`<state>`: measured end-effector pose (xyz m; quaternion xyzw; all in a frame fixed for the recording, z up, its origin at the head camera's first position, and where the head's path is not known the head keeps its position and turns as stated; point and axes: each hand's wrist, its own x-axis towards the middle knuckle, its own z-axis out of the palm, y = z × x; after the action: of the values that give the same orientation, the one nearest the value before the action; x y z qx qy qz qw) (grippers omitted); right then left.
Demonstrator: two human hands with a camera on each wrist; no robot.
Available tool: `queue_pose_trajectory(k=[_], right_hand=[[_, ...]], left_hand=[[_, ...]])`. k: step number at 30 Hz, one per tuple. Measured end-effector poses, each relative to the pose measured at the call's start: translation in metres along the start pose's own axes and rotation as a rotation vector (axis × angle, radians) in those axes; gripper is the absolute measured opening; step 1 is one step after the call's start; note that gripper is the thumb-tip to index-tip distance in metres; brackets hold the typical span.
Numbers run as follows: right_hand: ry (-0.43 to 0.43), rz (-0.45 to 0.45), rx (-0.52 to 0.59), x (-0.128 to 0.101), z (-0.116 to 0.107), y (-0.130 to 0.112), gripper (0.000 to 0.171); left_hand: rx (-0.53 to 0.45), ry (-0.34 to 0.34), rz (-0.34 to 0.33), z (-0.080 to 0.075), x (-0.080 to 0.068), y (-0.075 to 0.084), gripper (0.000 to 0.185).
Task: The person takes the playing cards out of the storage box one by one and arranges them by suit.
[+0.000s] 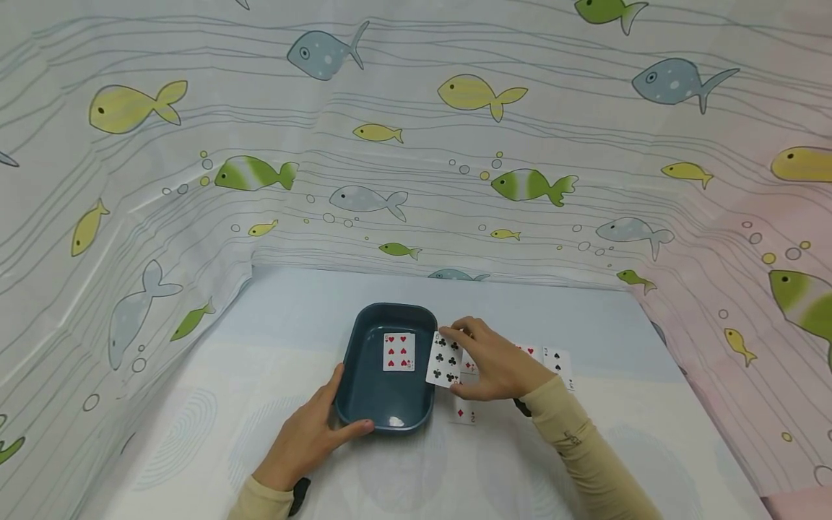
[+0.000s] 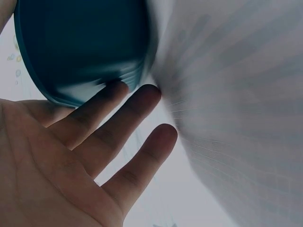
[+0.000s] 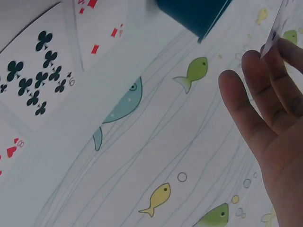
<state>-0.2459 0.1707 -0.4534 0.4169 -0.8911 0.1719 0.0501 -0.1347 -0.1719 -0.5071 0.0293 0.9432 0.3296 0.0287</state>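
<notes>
Right hand (image 1: 495, 365) pinches clubs card (image 1: 445, 359) at right rim of blue tray (image 1: 354, 354); left hand (image 1: 305, 438) rests flat on tray's near-left corner, fingers (image 2: 113, 101) straight; hearts card (image 1: 399, 352) lies in tray; right wrist view shows nine of clubs (image 3: 35, 71) on worktop (image 1: 260, 404); held card cut off there.

Head view bright, even, sharp; soft glare on tray (image 1: 390, 422) floor. Left wrist view dim, motion-blurred, tray smeared. Right wrist view softly blurred, hand (image 3: 272, 123) out of focus.
</notes>
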Motion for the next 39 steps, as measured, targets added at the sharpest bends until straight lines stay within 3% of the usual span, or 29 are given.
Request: queue_pose_trajectory(k=[9, 23, 39], right_hand=[[-0.053, 0.097, 0.006, -0.029, 0.005, 0.015, 0.088], [-0.102, 0.118, -0.059, -0.07, 0.017, 0.026, 0.085], [-0.187, 0.137, -0.085, -0.085, 0.026, 0.028, 0.082]], left_hand=[[-0.01, -0.003, 0.008, 0.0, 0.0, -0.001, 0.117], [-0.023, -0.004, 0.021, -0.001, -0.001, 0.0, 0.116], [-0.011, -0.008, 0.012, -0.001, -0.001, -0.001, 0.115]])
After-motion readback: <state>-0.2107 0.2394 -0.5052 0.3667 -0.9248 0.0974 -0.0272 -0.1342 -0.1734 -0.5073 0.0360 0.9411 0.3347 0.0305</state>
